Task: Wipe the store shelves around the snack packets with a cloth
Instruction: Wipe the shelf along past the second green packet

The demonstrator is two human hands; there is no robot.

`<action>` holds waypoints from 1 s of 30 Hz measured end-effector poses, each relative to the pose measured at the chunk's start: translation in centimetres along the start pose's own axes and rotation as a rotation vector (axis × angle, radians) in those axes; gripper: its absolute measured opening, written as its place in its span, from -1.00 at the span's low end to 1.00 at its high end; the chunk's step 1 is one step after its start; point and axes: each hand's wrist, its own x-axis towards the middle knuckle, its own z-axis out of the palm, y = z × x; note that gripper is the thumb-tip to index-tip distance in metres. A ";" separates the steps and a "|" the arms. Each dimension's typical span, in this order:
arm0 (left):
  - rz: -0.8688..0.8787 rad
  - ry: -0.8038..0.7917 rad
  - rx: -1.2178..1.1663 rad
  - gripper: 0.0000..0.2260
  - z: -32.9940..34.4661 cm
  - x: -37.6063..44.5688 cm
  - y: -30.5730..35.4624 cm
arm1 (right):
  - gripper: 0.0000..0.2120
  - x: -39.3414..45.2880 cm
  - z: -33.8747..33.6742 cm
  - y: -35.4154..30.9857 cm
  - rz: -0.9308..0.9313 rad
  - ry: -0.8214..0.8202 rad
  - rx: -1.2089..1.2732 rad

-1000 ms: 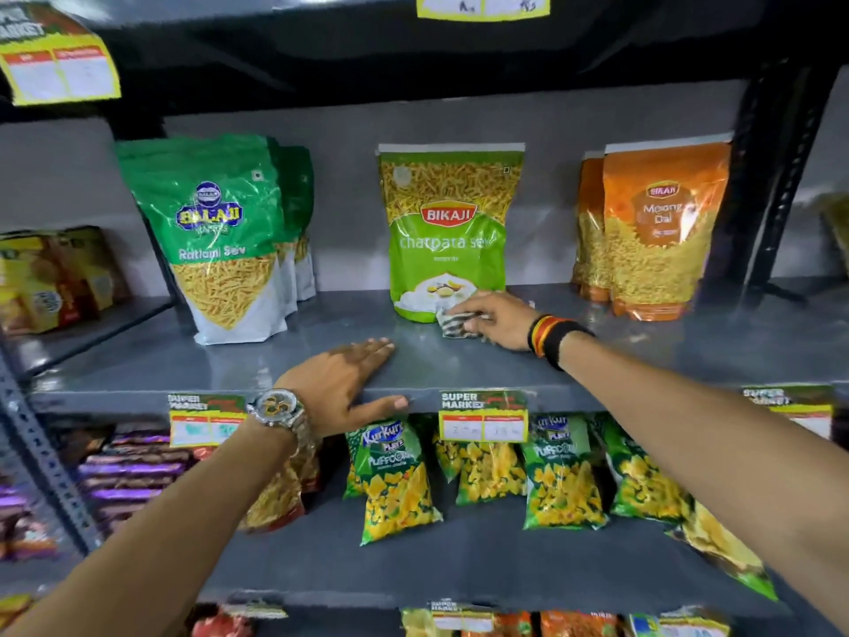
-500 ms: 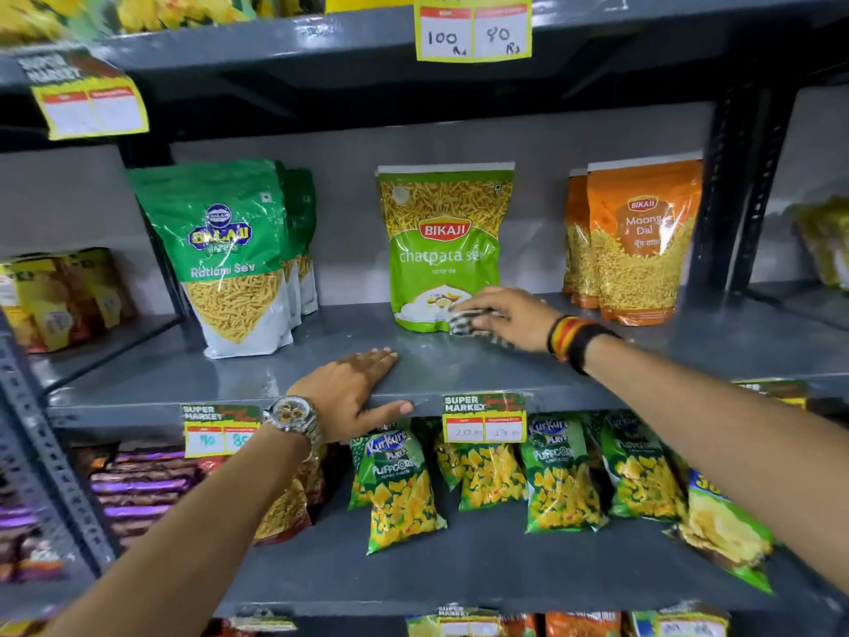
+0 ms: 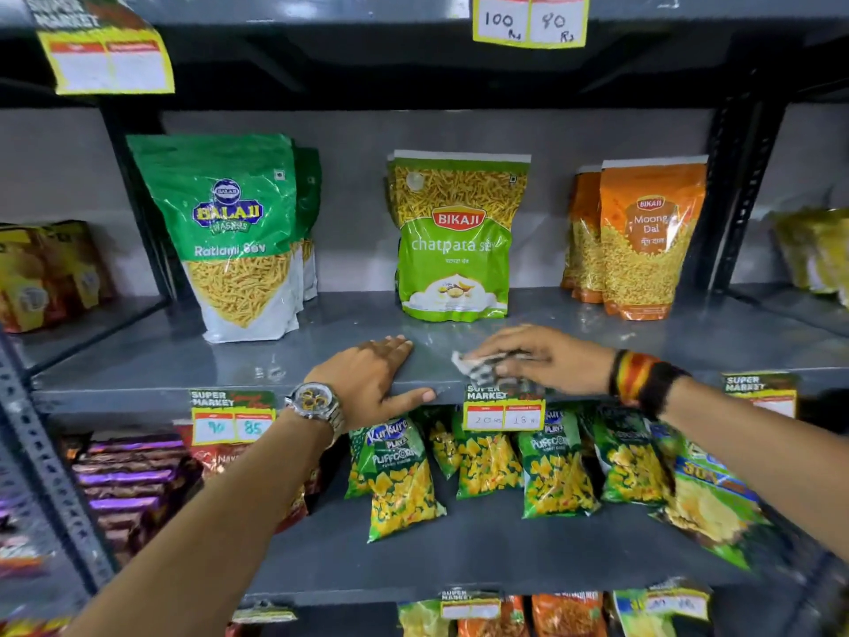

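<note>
- The right hand (image 3: pixel 546 360) lies palm-down near the front edge of the grey shelf (image 3: pixel 229 360), fingers curled over a small patterned cloth (image 3: pixel 478 370) pressed to the surface.
- The left hand (image 3: pixel 372 383) rests open and flat on the same edge, holding nothing, thumb hooked under the lip.
- Behind the hands stands a Bikaji chatpata sev pouch (image 3: pixel 455 241), upright, with thin yellow strands pictured on it.
- To its left stands a Balaji Ratlami Sev pouch (image 3: pixel 229 232); to its right a Moong Dal pouch (image 3: pixel 648 241) showing yellow grains.
- On the shelf below lie green Puffcorn packets (image 3: pixel 399 480).
</note>
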 end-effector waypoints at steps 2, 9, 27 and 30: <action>-0.002 -0.002 0.004 -0.07 -0.1 0.0 0.0 | -0.67 -0.6 -1.3 0.8 0.080 0.059 0.025; 0.003 -0.047 0.004 0.02 -0.1 -0.1 -0.1 | -0.66 0.3 0.2 3.3 0.293 0.175 -0.174; 0.073 -0.081 0.005 -0.01 -0.5 6.1 9.3 | -0.70 6.8 -6.9 15.4 0.344 0.387 -0.019; 0.034 -0.077 -0.041 -0.02 -0.2 5.8 9.0 | -0.69 10.8 -6.1 17.8 0.342 0.359 0.028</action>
